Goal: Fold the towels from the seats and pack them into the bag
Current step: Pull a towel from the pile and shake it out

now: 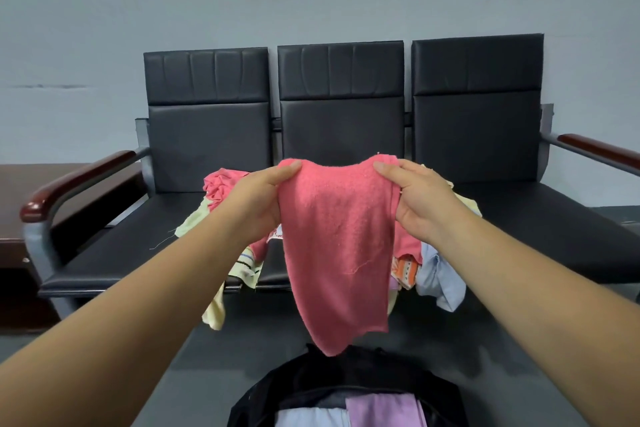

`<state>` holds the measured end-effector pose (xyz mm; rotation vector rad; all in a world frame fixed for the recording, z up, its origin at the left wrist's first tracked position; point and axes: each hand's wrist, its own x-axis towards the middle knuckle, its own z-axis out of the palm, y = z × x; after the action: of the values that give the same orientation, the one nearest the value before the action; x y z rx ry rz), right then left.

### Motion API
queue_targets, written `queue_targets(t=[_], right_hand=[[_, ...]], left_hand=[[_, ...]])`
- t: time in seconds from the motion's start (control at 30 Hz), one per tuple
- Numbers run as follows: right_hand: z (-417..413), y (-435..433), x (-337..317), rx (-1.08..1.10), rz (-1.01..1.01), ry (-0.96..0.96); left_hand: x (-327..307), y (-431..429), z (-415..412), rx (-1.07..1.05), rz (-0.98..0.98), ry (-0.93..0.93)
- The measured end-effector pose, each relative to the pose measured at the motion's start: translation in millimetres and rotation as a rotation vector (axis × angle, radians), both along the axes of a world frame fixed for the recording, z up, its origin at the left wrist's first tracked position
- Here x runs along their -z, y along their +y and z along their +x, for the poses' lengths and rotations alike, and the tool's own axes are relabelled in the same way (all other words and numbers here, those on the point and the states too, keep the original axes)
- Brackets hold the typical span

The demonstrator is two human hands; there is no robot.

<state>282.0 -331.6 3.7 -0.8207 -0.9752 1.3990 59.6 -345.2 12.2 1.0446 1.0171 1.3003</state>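
Observation:
A pink towel (pixel 337 246) hangs in the air in front of the middle seat. My left hand (pixel 258 199) grips its upper left corner and my right hand (pixel 420 199) grips its upper right corner. The towel's lower end dangles just above an open black bag (pixel 301 381) on the floor, which holds a light blue cloth (pixel 311 418) and a purple cloth (pixel 384 411). Behind the towel, a heap of other towels (pixel 214 215) in pink, pale yellow, light blue and orange lies on the middle seat, partly hidden.
A black three-seat bench (pixel 485 135) with wooden armrests stands against a grey wall. A dark wooden cabinet (pixel 20 191) is at the far left. Grey floor lies around the bag.

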Motion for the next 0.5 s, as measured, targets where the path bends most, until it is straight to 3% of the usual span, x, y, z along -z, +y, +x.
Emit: queue_targets(t=[0.13,0.23,0.33,0.43,0.5], right_hand=[[5,-5,-11,-0.201,-0.084,0.251],[9,-4,-8,-0.177,-0.023,0.007],[14,-5,-7,-0.049,0.016,-0.262],[21,-5,-7,0.007,0.034,-0.245],[22,-5,-5,-0.027,0.012,-0.138]], left_hand=[[-2,0,0,0.106,0.099,-0.115],[-2,0,1,0.087,0.157,-0.067],[0,1,-2,0.033,0.198,0.122],[-1,-1,-7,-0.032,0.230,0.345],[-3,-3,-6,-0.042,0.237,0.384]])
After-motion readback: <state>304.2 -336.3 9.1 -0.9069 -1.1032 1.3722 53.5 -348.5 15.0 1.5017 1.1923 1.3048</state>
